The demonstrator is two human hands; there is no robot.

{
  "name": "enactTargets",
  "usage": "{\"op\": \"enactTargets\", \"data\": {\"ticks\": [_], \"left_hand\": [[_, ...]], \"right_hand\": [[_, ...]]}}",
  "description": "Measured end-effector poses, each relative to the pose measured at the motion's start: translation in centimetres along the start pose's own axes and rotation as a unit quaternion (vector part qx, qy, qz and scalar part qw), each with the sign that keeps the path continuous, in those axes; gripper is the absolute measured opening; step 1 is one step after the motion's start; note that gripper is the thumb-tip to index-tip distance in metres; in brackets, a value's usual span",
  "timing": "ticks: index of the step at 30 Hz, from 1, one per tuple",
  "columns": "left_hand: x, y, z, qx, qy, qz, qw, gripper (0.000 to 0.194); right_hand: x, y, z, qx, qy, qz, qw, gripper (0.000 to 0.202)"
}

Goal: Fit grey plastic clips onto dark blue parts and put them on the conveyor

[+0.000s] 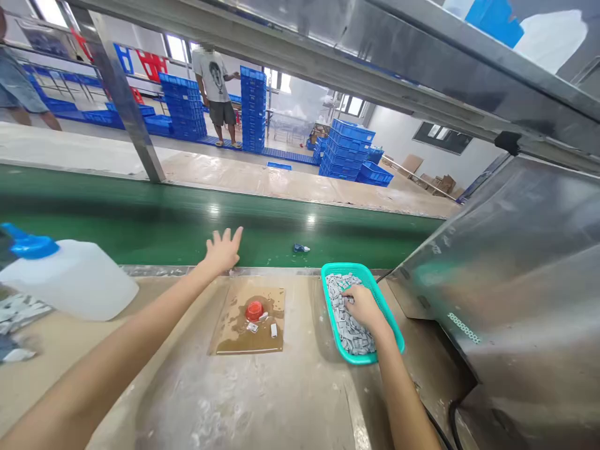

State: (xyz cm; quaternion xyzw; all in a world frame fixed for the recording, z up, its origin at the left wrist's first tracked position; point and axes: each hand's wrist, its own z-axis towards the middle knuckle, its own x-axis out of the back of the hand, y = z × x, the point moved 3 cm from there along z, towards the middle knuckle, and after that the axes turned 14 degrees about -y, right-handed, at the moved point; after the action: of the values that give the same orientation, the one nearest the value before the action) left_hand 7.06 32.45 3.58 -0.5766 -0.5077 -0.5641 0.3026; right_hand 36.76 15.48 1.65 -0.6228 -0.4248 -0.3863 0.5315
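Note:
My left hand (224,251) is stretched over the near edge of the green conveyor belt (262,240), fingers spread and holding nothing. A small dark blue and white item (300,248) lies on the belt to its right. My right hand (363,305) reaches into a turquoise basket (330,319) full of small grey-white pieces (351,334). Its fingers are bent together among the pieces; what they hold, if anything, is hidden. Between the hands, a wet brown board (234,337) bears a red round object (254,310) and several small white pieces (274,330).
A white jug with a blue top (84,281) stands at left, beside more pale pieces. A metal housing (525,275) fills the right side. A metal beam (328,44) crosses overhead. Beyond the belt are stacked blue crates (253,109) and a standing person (215,81).

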Motion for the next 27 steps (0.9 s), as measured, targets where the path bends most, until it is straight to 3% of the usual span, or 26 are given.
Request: {"op": "enactTargets", "data": {"ticks": [5, 7, 10, 13, 16, 20, 22, 24, 27], "left_hand": [[-1.8, 7.8, 2.9, -0.146, -0.045, -0.026, 0.988, 0.062], [-2.6, 10.1, 3.9, -0.172, -0.067, -0.054, 0.981, 0.053], [-3.0, 11.5, 4.9, -0.16, -0.094, -0.113, 0.976, 0.028], [-2.3, 10.9, 4.3, -0.138, -0.099, -0.196, 0.966, 0.019], [-1.0, 10.2, 1.7, -0.145, -0.094, -0.301, 0.938, 0.014], [-0.4, 10.2, -4.5, -0.182, -0.13, -0.42, 0.88, 0.013], [-0.6, 10.1, -7.7, -0.209, -0.168, -0.473, 0.84, 0.004], [-0.8, 9.4, -10.3, -0.217, -0.19, -0.539, 0.791, 0.018], [-1.4, 7.5, -12.4, -0.177, -0.196, -0.64, 0.722, 0.029]], "right_hand": [[-0.1, 0.4, 0.3, 0.023, 0.035, 0.012, 0.999, 0.019], [0.0, 1.0, 0.3, 0.028, 0.055, 0.016, 0.998, 0.016], [0.4, 1.7, 0.1, 0.06, 0.128, 0.078, 0.987, 0.015], [0.9, 1.5, -0.4, 0.119, 0.197, 0.205, 0.951, 0.015], [1.1, -0.9, -0.7, 0.163, 0.195, 0.303, 0.918, 0.012], [0.9, -7.3, -1.2, 0.251, 0.106, 0.341, 0.9, 0.014], [0.9, -10.6, -1.6, 0.285, 0.062, 0.321, 0.901, 0.017], [0.8, -13.1, -2.1, 0.306, 0.04, 0.291, 0.906, 0.02], [0.5, -15.3, -2.5, 0.308, 0.031, 0.287, 0.906, 0.015]]}}
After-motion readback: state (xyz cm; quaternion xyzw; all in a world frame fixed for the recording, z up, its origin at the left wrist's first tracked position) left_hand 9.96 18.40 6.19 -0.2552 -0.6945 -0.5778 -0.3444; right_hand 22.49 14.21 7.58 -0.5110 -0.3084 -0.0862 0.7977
